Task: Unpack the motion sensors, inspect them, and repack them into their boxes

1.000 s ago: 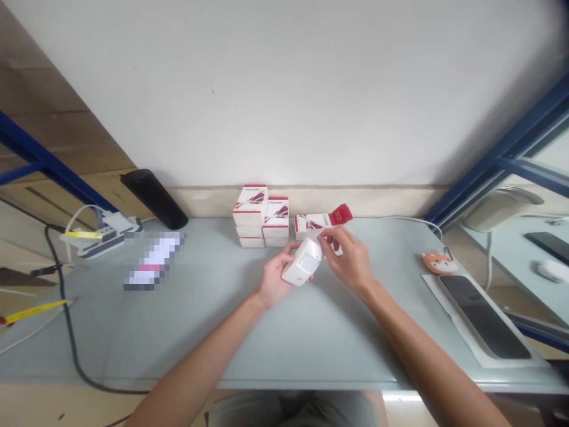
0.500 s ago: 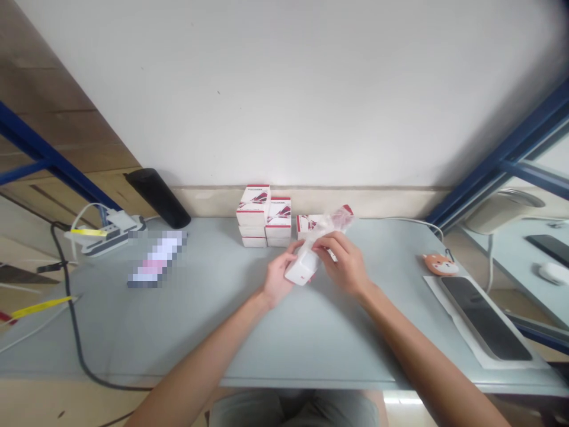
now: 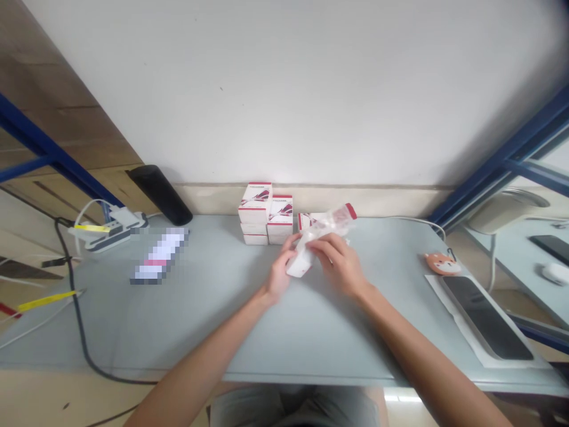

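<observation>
My left hand (image 3: 278,274) is closed around the side of a small white box (image 3: 301,261), which is tilted above the table. Clear, crinkled plastic (image 3: 331,222) extends from the box's far end up and to the right, with a red edge at its tip. My right hand (image 3: 342,264) has its fingers bent together at the top of the box, pinching the plastic where it meets the box. The exact fingertip contact is partly hidden. Just behind the hands stands another white-and-red box (image 3: 306,220), partly covered by the plastic.
Several white-and-red boxes (image 3: 255,204) are stacked near the wall. Leftward are a lit phone (image 3: 160,255), a black cylinder (image 3: 162,196) and a power strip (image 3: 113,231). A dark phone (image 3: 486,317) and an orange animal-face case (image 3: 442,264) lie right on the grey table (image 3: 249,338).
The white box has turned and tilted slightly in my left hand. My right fingers have shifted a little left along the plastic, and the red edge has swung slightly right.
</observation>
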Demonstrator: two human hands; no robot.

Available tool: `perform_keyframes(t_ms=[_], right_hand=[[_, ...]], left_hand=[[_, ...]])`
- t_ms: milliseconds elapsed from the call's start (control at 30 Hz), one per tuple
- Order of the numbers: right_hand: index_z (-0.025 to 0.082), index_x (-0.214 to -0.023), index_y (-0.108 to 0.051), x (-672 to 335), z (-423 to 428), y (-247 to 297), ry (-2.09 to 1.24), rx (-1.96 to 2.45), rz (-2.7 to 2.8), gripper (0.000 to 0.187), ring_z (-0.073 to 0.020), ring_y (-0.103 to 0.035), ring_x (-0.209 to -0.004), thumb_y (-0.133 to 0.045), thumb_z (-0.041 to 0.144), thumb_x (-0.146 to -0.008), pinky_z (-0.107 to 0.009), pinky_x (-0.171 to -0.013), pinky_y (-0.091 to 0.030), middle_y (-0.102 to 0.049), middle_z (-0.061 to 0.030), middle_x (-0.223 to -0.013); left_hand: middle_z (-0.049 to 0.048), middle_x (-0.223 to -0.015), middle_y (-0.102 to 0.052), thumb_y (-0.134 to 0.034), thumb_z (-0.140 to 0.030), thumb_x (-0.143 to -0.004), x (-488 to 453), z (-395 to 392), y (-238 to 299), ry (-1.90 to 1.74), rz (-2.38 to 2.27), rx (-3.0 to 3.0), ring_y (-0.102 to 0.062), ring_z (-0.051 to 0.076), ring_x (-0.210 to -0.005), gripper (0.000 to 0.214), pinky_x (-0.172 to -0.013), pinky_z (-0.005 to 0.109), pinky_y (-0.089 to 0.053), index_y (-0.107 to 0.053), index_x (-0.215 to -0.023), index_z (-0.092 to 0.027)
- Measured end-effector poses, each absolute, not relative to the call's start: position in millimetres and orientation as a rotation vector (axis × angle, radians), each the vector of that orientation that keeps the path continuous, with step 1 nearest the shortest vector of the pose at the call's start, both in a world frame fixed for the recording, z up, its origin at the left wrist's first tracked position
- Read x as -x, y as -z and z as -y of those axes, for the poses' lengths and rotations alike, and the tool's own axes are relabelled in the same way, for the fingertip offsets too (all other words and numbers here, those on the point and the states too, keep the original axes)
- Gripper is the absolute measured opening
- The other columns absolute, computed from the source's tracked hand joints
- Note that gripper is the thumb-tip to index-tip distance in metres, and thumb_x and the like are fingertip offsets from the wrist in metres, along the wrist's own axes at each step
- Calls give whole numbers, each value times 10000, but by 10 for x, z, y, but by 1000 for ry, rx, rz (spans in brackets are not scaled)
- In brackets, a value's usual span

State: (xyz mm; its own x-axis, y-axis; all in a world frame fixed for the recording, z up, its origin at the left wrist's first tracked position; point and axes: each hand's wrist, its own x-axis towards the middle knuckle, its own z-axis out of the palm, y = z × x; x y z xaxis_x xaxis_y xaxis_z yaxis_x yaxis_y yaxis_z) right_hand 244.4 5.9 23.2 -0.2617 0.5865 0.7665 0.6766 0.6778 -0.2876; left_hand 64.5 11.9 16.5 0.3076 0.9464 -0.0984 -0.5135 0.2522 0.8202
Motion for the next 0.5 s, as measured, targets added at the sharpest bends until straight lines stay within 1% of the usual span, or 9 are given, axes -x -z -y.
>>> perform_keyframes(t_ms=[100,233,300,400,500], right_hand=[[272,-1189,-695,-2428,-45,-170,89,949,2015,258,-189,-643,-867,-539,147,-1026,-294,-708,-505,-668,-58,-971],[257,-1183,-695,-2382,-10,-177,82,949,2047,273,-192,-624,-854,-535,116,-1013,-296,-710,-489,-668,-64,-956],[253,-1174,-693,-2348,14,-195,71,941,2073,277,-196,-620,-842,-526,107,-1008,-302,-709,-489,-668,-67,-950],[257,-1183,-682,-2304,44,-201,30,940,2079,297,-207,-630,-856,-507,97,-1004,-310,-723,-503,-669,-71,-955],[257,-1218,-662,-2284,63,-196,-16,929,2073,311,-216,-645,-892,-501,99,-1003,-319,-743,-516,-678,-80,-1003]], left_hand=[[36,-1086,-727,-665,-307,-801,-657,-125,-120,-1082,-723,-801,-660,201,-885,499,-720,287,-523,-639,-1294,-232],[1,-854,-702,-656,-294,-796,-655,-134,-146,-1074,-691,-740,-628,172,-716,371,-622,262,-482,-640,-1161,-229],[-3,-800,-684,-651,-284,-794,-643,-148,-174,-1087,-642,-667,-615,169,-675,310,-598,261,-466,-638,-1098,-222],[10,-831,-690,-642,-273,-792,-629,-173,-204,-1119,-602,-603,-617,170,-693,259,-622,273,-470,-642,-1043,-208],[17,-867,-684,-649,-338,-849,-640,-181,-208,-1147,-585,-585,-625,174,-755,229,-674,283,-480,-652,-1029,-197]])
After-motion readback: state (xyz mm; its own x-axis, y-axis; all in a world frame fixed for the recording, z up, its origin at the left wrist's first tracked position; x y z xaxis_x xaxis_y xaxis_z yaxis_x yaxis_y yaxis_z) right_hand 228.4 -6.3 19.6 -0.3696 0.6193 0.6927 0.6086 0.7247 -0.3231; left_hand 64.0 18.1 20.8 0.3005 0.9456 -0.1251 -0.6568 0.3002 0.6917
